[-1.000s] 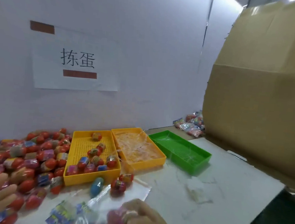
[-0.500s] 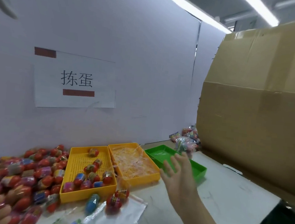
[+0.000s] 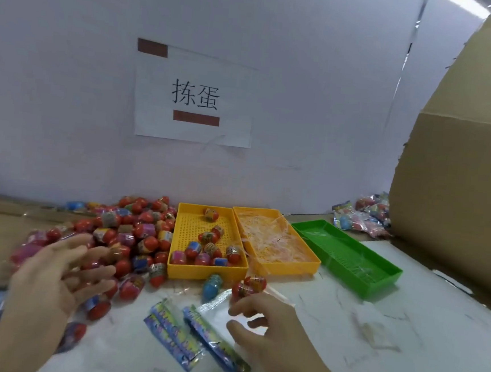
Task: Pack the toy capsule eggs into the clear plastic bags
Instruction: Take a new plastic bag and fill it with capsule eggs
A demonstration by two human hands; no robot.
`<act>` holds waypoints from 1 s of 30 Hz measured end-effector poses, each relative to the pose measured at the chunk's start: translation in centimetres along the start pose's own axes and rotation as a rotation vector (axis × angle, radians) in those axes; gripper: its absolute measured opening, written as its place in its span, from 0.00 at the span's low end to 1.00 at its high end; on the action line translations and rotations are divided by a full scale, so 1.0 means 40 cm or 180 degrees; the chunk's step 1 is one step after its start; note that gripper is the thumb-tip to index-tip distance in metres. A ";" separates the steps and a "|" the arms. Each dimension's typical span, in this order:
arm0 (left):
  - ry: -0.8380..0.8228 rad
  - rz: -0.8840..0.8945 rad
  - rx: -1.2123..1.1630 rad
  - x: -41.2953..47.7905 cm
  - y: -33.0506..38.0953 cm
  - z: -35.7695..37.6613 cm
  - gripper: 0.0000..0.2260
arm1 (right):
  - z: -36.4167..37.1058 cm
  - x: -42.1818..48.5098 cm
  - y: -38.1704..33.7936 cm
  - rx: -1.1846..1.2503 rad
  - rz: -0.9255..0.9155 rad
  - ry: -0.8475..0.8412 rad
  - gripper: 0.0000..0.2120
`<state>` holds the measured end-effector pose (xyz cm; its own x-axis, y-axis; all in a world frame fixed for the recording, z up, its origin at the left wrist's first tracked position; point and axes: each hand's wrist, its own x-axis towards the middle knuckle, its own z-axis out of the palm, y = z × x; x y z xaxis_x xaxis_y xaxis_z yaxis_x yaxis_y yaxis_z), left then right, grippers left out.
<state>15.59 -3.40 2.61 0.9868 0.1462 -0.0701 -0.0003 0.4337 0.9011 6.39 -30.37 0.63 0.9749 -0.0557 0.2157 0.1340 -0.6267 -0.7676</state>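
Clear bags (image 3: 215, 309) at six o'clock likely wanted pinching open: right hand (image 3: 267, 328) hovered half-curled, left hand (image 3: 52, 281) spread, both empty.

Mostly red capsule eggs (image 3: 133, 235) wear multicoloured bands; one blue egg (image 3: 211, 285). A yellow perforated tray (image 3: 205, 273), a second yellow tray (image 3: 290, 268), a green tray (image 3: 384, 285). Clear plastic bags (image 3: 215, 345) have blue patterned headers.

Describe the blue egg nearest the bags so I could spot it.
Start at the yellow tray holding loose eggs. Directly before its near wall, on the white table, lies the blue egg. Its two close neighbours are red; it alone is blue.
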 end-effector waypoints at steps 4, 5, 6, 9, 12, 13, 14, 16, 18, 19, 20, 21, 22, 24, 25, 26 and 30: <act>-0.0036 0.0168 0.0056 -0.009 0.001 0.000 0.09 | 0.042 -0.004 0.000 -0.1676 -0.0198 -0.0657 0.22; -0.0037 0.0137 0.0087 -0.011 0.000 0.002 0.09 | 0.049 -0.003 -0.003 -0.1821 -0.0260 -0.0687 0.22; -0.0042 0.0159 0.0100 -0.014 0.000 0.004 0.09 | 0.052 -0.002 -0.006 -0.1853 -0.0338 -0.0650 0.20; -0.0001 0.0213 0.0165 -0.009 -0.009 0.003 0.08 | 0.053 0.003 -0.012 -0.1742 -0.0399 -0.0662 0.18; -0.0035 0.0228 0.0195 -0.008 -0.014 0.004 0.08 | 0.054 0.009 -0.021 -0.1794 -0.0356 -0.0715 0.15; -0.0071 0.0221 0.0188 -0.007 -0.017 0.004 0.08 | 0.056 0.013 -0.025 -0.1786 -0.0296 -0.0708 0.14; -0.0092 0.0200 0.0187 -0.007 -0.017 0.005 0.08 | 0.056 0.018 -0.028 -0.1708 -0.0202 -0.0678 0.13; -0.0122 0.0188 0.0231 -0.005 -0.020 0.003 0.08 | 0.049 0.037 -0.038 -0.1300 0.0010 -0.0596 0.09; -0.0128 0.0195 0.0271 -0.004 -0.021 0.000 0.08 | 0.029 0.070 -0.057 -0.0925 0.0210 -0.0703 0.06; -0.0134 0.0197 0.0303 -0.001 -0.025 -0.003 0.08 | 0.015 0.089 -0.070 -0.0779 0.0306 -0.0827 0.06; -0.0146 0.0189 0.0333 -0.001 -0.026 -0.004 0.08 | -0.001 0.106 -0.082 -0.0623 0.0409 -0.0916 0.07; -0.0169 0.0175 0.0349 -0.001 -0.027 -0.005 0.08 | -0.018 0.122 -0.095 -0.0453 0.0505 -0.0924 0.07; -0.0171 0.0142 0.0357 -0.003 -0.027 -0.004 0.08 | -0.035 0.137 -0.109 -0.0303 0.0568 -0.0843 0.08; -0.0204 0.0067 0.0407 -0.004 -0.030 -0.001 0.07 | -0.063 0.158 -0.140 0.0062 0.0520 -0.0457 0.08; -0.0253 0.0032 0.0447 -0.006 -0.030 0.001 0.07 | -0.069 0.164 -0.157 0.0389 0.0393 -0.0123 0.08; -0.0336 -0.0050 0.0460 -0.009 -0.031 0.005 0.08 | -0.070 0.168 -0.178 0.0824 0.0190 0.0268 0.09; -0.1339 -0.0533 0.0580 -0.034 -0.023 0.007 0.26 | -0.022 0.128 -0.249 0.1687 -0.1288 0.1004 0.06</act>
<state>14.28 -4.24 2.02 0.9508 -0.3006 -0.0751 0.1553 0.2524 0.9551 9.88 -25.12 9.90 0.7442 -0.1706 0.6457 0.6181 -0.1903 -0.7627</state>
